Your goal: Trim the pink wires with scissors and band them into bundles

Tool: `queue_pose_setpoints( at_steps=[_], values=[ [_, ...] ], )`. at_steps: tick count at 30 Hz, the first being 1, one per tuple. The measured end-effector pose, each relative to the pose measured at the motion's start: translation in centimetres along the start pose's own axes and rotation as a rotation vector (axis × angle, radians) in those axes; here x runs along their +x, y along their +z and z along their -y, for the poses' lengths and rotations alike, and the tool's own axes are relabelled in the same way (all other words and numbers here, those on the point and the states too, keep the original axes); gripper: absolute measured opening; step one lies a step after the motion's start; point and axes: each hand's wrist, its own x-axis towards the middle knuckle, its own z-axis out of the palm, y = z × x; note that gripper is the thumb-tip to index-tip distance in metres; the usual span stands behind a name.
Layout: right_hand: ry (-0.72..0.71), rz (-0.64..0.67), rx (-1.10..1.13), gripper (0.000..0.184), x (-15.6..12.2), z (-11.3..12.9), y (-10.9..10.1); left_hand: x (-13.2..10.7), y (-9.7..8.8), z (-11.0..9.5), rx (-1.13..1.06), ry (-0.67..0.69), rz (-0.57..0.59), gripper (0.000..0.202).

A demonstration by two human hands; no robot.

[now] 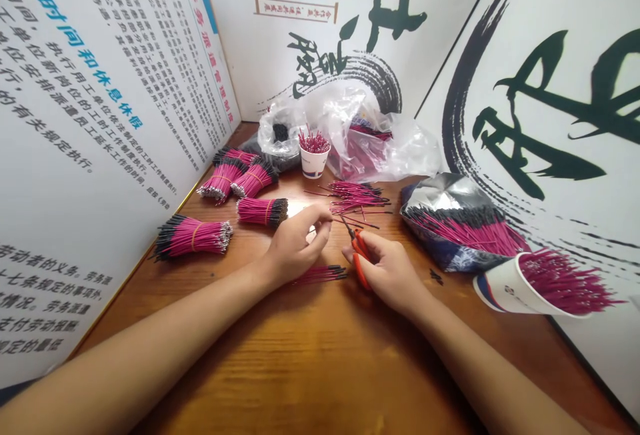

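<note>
Your right hand (387, 271) clamped red cutters (361, 261); your left hand (296, 248) was apart, nearer the wires (320, 275), which lay crosswise just below it.

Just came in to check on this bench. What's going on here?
A person's right hand grips red-handled wire cutters, and the left hand pinches a thin wire near their tips. Loose pink wires lie just ahead on the wooden table, beside tied wire bundles. A tipped paper cup holds many more.
</note>
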Motion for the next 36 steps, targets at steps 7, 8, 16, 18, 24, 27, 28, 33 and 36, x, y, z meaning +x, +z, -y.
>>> queue_pose_setpoints(
  at_steps=[7, 8, 16, 18, 24, 27, 28, 33, 36],
  values=[
    [0.004, 0.043, -0.041, 0.034, -0.04, -0.07, 0.00, 0.13, -0.18, 0.04, -0.083, -0.001, -0.046, 0.011],
    [0.007, 0.047, -0.038, 0.035, -0.04, -0.08, 0.01, 0.15, -0.19, 0.04, -0.089, 0.005, -0.045, 0.011],
    [0.012, 0.062, -0.040, 0.034, 0.01, 0.01, 0.13, 0.06, -0.22, -0.01, -0.113, 0.031, -0.026, 0.012],
    [0.014, 0.067, -0.046, 0.033, 0.00, 0.03, 0.11, 0.02, -0.23, -0.03, -0.111, 0.017, -0.017, 0.014],
    [0.007, 0.072, -0.063, 0.031, -0.12, 0.02, 0.04, 0.05, -0.16, -0.06, -0.103, -0.006, -0.021, 0.016],
    [0.004, 0.068, -0.062, 0.031, -0.10, -0.09, 0.08, 0.12, -0.14, -0.04, -0.080, -0.006, -0.021, 0.016],
    [0.003, 0.067, -0.062, 0.031, -0.09, -0.13, 0.11, 0.14, -0.15, -0.03, -0.074, -0.004, -0.018, 0.016],
    [-0.002, 0.065, -0.058, 0.034, -0.02, -0.25, 0.19, 0.16, -0.22, -0.01, -0.068, 0.006, -0.006, 0.017],
    [0.007, 0.077, -0.045, 0.035, -0.07, -0.26, 0.16, 0.18, -0.23, -0.05, -0.067, 0.004, -0.004, 0.017]
  ],
)
